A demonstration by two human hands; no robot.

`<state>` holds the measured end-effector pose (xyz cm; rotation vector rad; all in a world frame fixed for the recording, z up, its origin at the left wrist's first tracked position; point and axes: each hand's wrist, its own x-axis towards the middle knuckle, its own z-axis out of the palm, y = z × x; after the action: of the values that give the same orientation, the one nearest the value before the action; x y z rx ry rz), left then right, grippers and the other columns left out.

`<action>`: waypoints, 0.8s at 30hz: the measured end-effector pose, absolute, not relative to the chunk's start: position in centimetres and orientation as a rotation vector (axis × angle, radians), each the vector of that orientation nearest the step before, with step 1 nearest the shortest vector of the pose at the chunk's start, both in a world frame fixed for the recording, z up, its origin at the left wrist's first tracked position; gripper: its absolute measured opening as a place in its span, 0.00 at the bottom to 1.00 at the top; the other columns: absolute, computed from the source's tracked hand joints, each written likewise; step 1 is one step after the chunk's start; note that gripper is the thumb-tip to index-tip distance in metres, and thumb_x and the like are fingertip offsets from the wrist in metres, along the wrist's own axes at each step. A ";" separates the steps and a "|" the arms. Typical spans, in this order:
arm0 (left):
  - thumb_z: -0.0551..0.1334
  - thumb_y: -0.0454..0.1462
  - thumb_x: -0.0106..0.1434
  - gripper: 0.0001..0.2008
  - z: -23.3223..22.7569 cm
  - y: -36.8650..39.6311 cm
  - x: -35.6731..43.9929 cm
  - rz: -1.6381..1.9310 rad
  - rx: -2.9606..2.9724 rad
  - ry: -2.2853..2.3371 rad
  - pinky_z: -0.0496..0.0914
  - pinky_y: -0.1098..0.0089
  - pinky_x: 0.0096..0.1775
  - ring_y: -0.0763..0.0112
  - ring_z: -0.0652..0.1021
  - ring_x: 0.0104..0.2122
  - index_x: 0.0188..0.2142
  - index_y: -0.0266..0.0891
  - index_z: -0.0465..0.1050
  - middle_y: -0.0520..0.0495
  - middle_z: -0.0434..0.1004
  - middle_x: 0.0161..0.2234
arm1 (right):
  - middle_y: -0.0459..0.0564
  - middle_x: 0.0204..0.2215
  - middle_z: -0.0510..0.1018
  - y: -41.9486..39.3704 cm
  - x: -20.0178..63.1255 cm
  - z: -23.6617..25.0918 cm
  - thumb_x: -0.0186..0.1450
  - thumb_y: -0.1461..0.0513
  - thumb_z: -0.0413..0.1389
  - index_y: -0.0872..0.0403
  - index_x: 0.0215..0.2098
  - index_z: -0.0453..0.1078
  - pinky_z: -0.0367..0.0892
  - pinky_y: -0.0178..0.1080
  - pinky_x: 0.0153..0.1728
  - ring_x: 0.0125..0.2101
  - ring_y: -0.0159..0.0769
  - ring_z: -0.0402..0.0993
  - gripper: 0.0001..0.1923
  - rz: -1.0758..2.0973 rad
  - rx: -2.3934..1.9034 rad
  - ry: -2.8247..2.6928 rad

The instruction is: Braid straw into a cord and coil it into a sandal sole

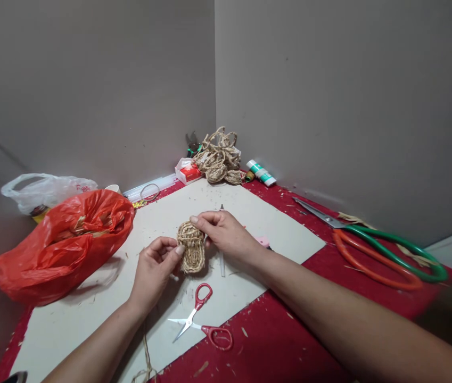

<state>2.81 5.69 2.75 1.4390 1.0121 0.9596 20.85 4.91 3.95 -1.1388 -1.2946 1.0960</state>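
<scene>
red bag far left, white bag behind it with red print, too blurred to read. left hand pinches the left edge of the woven sandal, thumb and fingers closed on it. sandal sits mid cream board, long axis running away from the person, strap end at the far side. right hand grips its top edge. small red scissors open below. big scissors far right on red cloth, blades pointing left. no brand legible on the tube.
</scene>
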 end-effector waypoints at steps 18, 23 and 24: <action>0.68 0.42 0.54 0.13 2.3 6.7 2.4 1.118 1.225 0.953 0.64 0.78 0.24 0.81 0.67 0.20 0.32 0.36 0.69 0.55 0.69 0.23 | 0.51 0.31 0.78 4.6 20.2 4.3 0.55 0.62 0.59 0.58 0.37 0.76 0.62 0.34 0.28 0.28 0.31 0.68 0.12 1.354 -1.137 -1.315; 0.68 0.41 0.54 0.12 2.4 6.4 2.6 1.108 1.266 0.962 0.65 0.77 0.25 0.81 0.68 0.20 0.32 0.35 0.70 0.55 0.70 0.23 | 0.48 0.25 0.76 4.5 20.1 4.1 0.53 0.62 0.60 0.59 0.29 0.74 0.59 0.33 0.25 0.23 0.28 0.65 0.07 1.406 -1.182 -1.284; 0.68 0.41 0.54 0.12 2.4 6.4 2.6 1.108 1.262 0.956 0.65 0.77 0.25 0.81 0.68 0.21 0.33 0.35 0.71 0.55 0.70 0.23 | 0.48 0.25 0.76 4.5 20.1 4.0 0.53 0.62 0.60 0.59 0.29 0.74 0.60 0.33 0.25 0.23 0.28 0.65 0.07 1.395 -1.181 -1.288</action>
<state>2.56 6.38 2.40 1.2616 0.9565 1.1077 20.12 4.52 4.03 -1.1814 -1.2876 1.3945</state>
